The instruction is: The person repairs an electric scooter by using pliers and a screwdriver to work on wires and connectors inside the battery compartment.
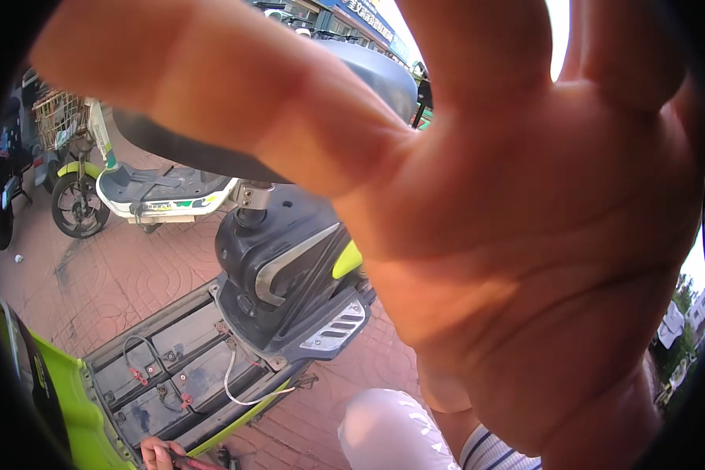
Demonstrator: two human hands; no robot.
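My right hand (509, 227) fills the right half of the picture, its palm close to the camera. Its fingers are spread, and nothing shows in them. At the lower left edge, my left hand (158, 452) is closed around a thin red object (196, 464), mostly cut off by the frame. This hand is beside the open floor compartment of a lime-green and black electric scooter (278, 270). Dark batteries (153, 407) lie in the compartment, with red-ended connectors (185, 402) and short dark cables on top. A pale cable (231, 380) runs out over the compartment's side.
Behind stands a white electric scooter (164, 188) with a wire basket (58, 117) near it. A dark rounded seat (188, 149) shows partly behind my fingers. Reddish paving (133, 266) lies underneath. Shopfronts (360, 16) line the back. My white-clothed leg (395, 431) is at the bottom.
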